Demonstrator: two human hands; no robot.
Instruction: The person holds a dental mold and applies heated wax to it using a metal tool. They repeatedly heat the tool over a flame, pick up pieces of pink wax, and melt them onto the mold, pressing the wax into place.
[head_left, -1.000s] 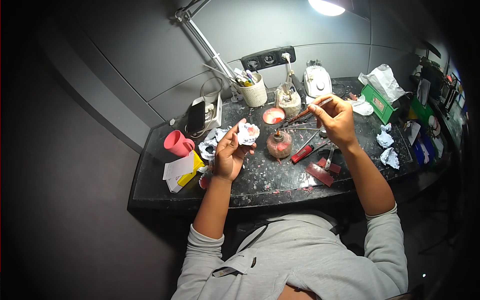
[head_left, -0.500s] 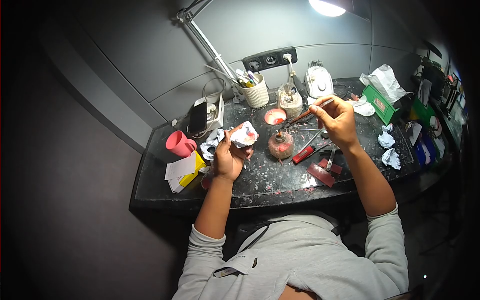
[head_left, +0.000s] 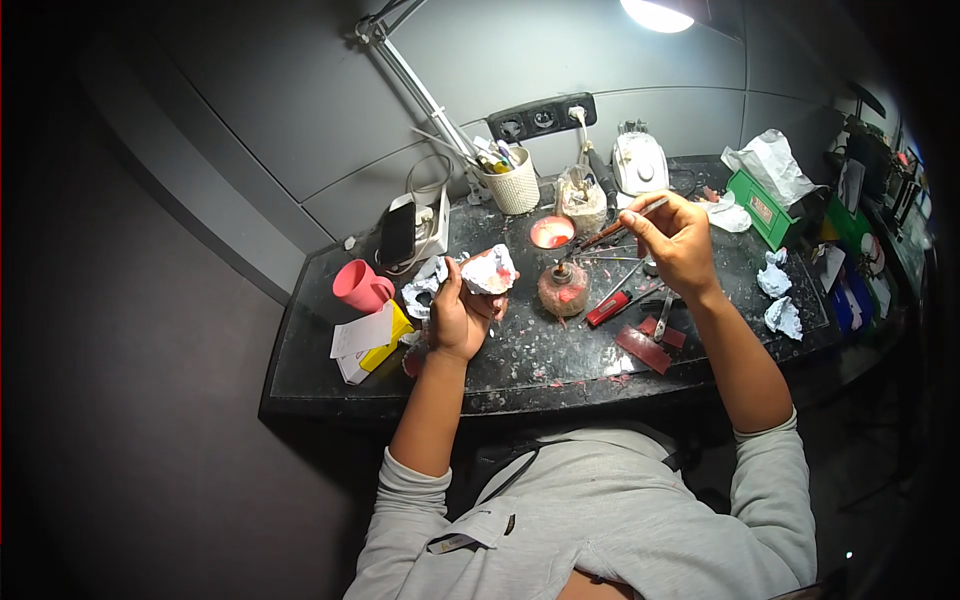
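Note:
My left hand (head_left: 463, 322) holds up a white crumpled-looking piece (head_left: 489, 271) with a pink patch on it. My right hand (head_left: 672, 238) pinches a thin tool with a brownish handle (head_left: 605, 233), its tip pointing down and left over the table. Below that tip stands a small round glass burner (head_left: 563, 290) with reddish stains; whether a flame burns is too small to tell. Behind the burner sits a round dish with red and pink material (head_left: 552, 232). A red-handled tool (head_left: 608, 308) and dark red sheets (head_left: 643, 348) lie right of the burner.
A pink mug (head_left: 362, 287), a yellow box (head_left: 388, 345) and a phone (head_left: 397, 235) are at the left. Behind stand a pen holder (head_left: 512, 186), a jar (head_left: 581, 200) and a white device (head_left: 639, 163). A green box (head_left: 758, 208) and crumpled paper (head_left: 783, 317) are at the right.
The white piece in my left hand is tilted very slightly differently. Otherwise only a tiny shift of the view shows, with my right hand and its tool almost still.

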